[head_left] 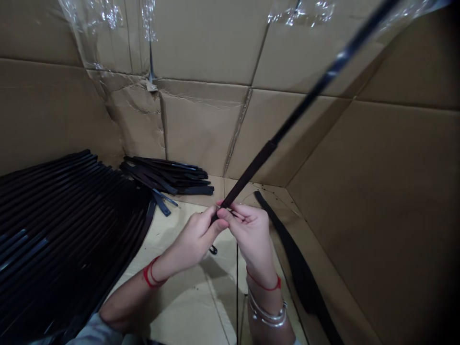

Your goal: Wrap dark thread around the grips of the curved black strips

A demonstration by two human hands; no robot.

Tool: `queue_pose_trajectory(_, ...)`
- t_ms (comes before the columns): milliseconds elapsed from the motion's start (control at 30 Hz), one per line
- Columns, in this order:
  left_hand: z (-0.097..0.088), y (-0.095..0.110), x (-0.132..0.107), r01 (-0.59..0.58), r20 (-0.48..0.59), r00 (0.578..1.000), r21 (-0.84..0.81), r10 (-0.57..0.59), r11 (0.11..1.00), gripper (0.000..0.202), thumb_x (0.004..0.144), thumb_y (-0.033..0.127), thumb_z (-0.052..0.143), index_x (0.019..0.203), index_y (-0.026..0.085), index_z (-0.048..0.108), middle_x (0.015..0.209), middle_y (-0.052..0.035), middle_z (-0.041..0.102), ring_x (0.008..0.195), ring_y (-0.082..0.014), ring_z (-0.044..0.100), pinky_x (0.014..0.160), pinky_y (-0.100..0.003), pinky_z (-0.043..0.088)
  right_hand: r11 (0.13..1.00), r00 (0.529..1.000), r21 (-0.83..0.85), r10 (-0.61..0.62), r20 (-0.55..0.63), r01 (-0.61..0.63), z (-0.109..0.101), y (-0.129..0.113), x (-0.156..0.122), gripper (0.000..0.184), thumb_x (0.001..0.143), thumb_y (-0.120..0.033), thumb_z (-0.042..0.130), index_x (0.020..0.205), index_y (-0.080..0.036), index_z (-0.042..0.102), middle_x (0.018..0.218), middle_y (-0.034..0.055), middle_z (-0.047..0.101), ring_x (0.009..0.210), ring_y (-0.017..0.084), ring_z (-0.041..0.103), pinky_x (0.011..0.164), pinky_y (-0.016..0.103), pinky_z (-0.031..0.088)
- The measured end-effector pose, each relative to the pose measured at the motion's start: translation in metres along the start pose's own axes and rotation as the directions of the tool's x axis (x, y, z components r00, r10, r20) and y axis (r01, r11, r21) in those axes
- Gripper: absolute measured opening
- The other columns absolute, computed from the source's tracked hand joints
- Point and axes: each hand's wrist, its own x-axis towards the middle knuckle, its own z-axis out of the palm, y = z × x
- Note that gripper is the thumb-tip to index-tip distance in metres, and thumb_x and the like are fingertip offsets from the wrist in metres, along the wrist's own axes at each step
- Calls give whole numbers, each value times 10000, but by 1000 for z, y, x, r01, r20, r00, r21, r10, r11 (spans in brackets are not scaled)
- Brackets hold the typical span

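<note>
A long thin black rod (305, 103) slants up from my hands to the top right, with a thicker dark sleeve on its lower part. My left hand (194, 239) pinches the rod's lower end with thumb and fingers closed. My right hand (251, 235) is closed around the same end, fingertips meeting those of the left. A thin dark cord (237, 287) hangs straight down from between my hands. A small black hook-like piece (213, 249) shows just under my left hand.
A big stack of black rods (61, 225) fills the left. A smaller pile of dark strips (168, 177) lies at the back. A long black strip (298, 268) lies right of my hands. Cardboard walls (377, 191) enclose the space; clear plastic (108, 33) hangs above.
</note>
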Motion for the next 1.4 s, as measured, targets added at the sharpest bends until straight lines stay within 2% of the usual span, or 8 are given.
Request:
queue_pose_trajectory(233,-6,-10,0,393,578,815,-618,53,681,508,893,666,371,743,183,421,456,88,295,294,-42,173,268,-151,222,991,970,116,44,238,-73,-8,-8,-5,359,847,-378,738,623,-119,627,499,7,530,360,37,300,359,154,251)
queue_pose_trajectory(400,-3,-28,6,702,817,530,-574,229,422,621,867,731,297,607,182,428,333,73,254,191,-57,149,202,-178,184,989,932,140,-1,361,-54,-16,-7,1,335,712,-430,843,817,-126,747,650,40,633,568,125,579,542,186,488)
queue_pose_trajectory(500,-3,-27,11,513,705,709,-496,-20,700,658,825,762,369,651,146,520,425,23,400,293,-81,347,301,-201,322,992,968,105,45,247,-73,-14,-6,2,339,718,-418,835,862,-123,752,668,44,646,566,151,614,532,216,524)
queue_pose_trajectory(600,-3,-21,14,105,126,989,-218,-79,970,552,852,661,481,760,122,554,623,-19,517,552,-92,477,510,-188,392,999,998,-4,34,55,-34,-5,-6,0,290,752,-382,802,791,-102,734,599,30,617,462,138,572,416,202,478)
queue_pose_trajectory(767,-1,-4,2,156,103,987,-397,-125,904,585,812,714,487,711,138,473,538,70,276,453,-42,169,409,-165,145,998,994,9,56,98,-57,2,-7,-3,296,741,-383,808,861,-116,763,735,64,680,637,166,635,535,213,534)
queue_pose_trajectory(967,-3,6,-12,589,617,781,-676,-97,443,628,776,736,516,565,192,285,423,110,115,333,-20,59,314,-161,88,968,954,170,138,265,-187,-3,-12,-10,325,680,-357,871,897,-132,779,676,44,650,620,131,594,553,186,504)
queue_pose_trajectory(1200,5,-22,-5,797,867,489,-487,92,357,803,559,977,257,419,194,370,238,52,154,143,-76,128,172,-219,141,972,938,136,142,317,-194,-10,-19,-14,382,662,-356,884,952,-134,772,707,45,652,634,125,591,550,164,491)
queue_pose_trajectory(1400,5,-12,3,265,156,963,-366,-222,892,619,782,744,495,784,126,541,433,41,440,356,-60,387,368,-155,331,988,981,98,99,166,-116,-7,-11,-5,299,671,-317,868,838,-94,760,574,9,569,448,81,494,383,146,401)
